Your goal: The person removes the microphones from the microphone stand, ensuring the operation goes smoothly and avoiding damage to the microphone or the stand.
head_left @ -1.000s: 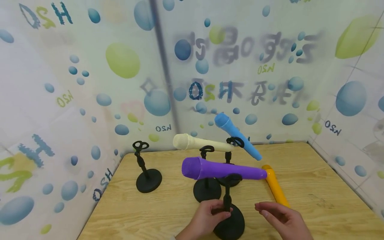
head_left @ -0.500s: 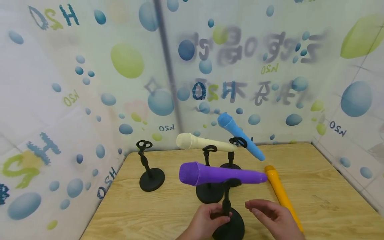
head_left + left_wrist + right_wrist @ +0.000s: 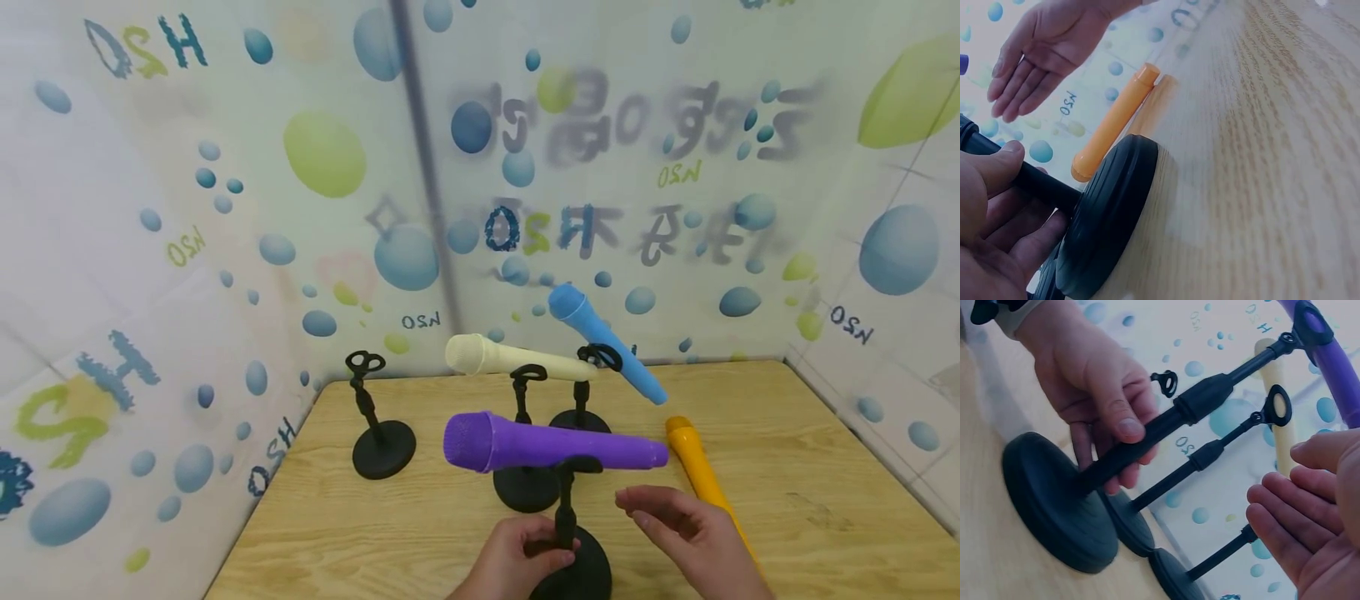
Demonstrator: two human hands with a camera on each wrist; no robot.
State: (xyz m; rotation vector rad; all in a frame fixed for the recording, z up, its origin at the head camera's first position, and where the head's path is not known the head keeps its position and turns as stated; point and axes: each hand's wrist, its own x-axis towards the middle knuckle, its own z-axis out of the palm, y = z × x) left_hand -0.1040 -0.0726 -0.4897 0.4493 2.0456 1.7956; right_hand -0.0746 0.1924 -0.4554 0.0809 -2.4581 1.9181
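Note:
My left hand (image 3: 517, 557) grips the upright post of a black microphone stand (image 3: 567, 508), just above its round base. A purple microphone (image 3: 551, 443) lies nearly level in that stand's holder, its head pointing left. To the right of the post, my right hand (image 3: 693, 533) hovers with relaxed, slightly bent fingers and holds nothing; its palm (image 3: 1310, 537) shows in the right wrist view. On the table beside that hand lies an orange microphone (image 3: 701, 467). The left wrist view shows my left thumb and fingers around the post (image 3: 1044, 186).
Behind stand a second stand (image 3: 527, 492) and a third stand (image 3: 583, 417). A cream microphone (image 3: 517, 360) and a tilted blue microphone (image 3: 607, 342) are raised at their holders. A stand without a microphone (image 3: 382, 448) is at the left. Patterned sheeting (image 3: 322, 242) borders the wooden table (image 3: 315, 533).
My right hand has moved left, nearer the held stand, then slightly up. The purple microphone sits a little lower in view. The left hand keeps its grip; the view has shifted slightly.

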